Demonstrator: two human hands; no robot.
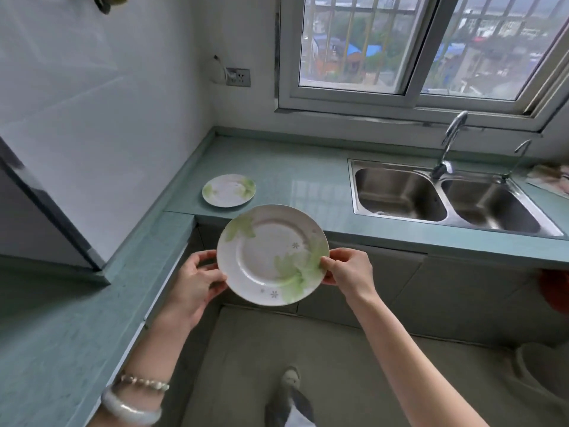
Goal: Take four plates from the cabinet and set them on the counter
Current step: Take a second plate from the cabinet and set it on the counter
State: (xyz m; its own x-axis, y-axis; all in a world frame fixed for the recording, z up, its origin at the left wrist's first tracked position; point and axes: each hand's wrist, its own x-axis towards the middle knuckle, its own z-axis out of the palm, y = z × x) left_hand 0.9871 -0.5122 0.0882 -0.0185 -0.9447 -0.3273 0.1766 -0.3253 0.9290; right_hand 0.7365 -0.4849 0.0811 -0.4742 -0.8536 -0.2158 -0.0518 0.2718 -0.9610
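I hold a white plate with green leaf prints [272, 254] in the air, in front of the counter's edge. My left hand [197, 283] grips its left rim and my right hand [346, 272] pinches its right rim. A second plate of the same pattern [228, 190] lies flat on the pale green counter [295, 180], near the corner by the wall. No cabinet interior is in view.
A steel double sink [443, 195] with a tall tap [449, 143] sits to the right under the window. The counter wraps around on the left [61, 318]. A dark-edged panel [46, 204] juts in at left. A cloth [551, 180] lies at far right.
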